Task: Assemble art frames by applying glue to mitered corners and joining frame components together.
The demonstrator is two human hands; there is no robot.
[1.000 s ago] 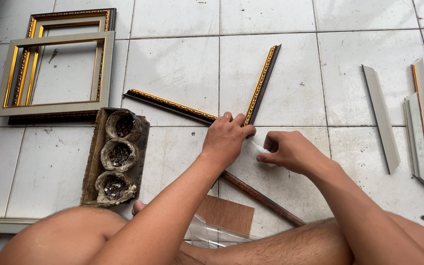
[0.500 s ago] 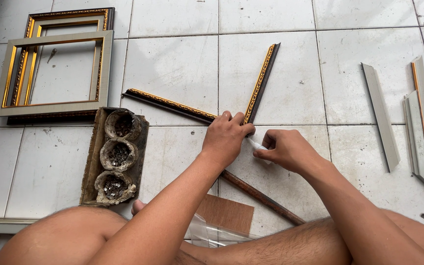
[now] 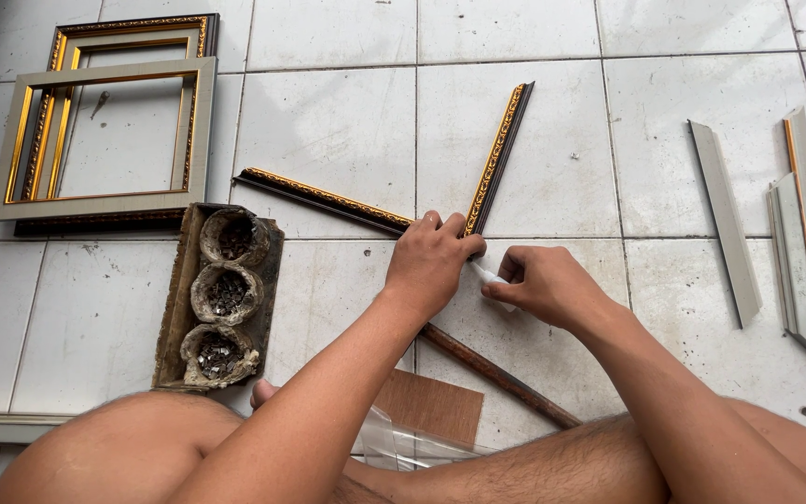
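Note:
Two dark frame mouldings with gold trim lie on the white tiled floor and meet in a corner. One moulding runs left, the other moulding runs up and right. My left hand presses down on that corner joint, fingers curled over it. My right hand sits just right of the joint and pinches a small white tube, its tip pointing at the corner.
A wooden tray with three crusted cups of small metal fasteners stands left of my arm. Two finished frames are stacked at top left. Pale moulding pieces lie at right. A rusty rod, a brown board and clear plastic lie by my legs.
My right hand has edged slightly toward the corner joint with the white tube. The left hand stays pressed on the joint.

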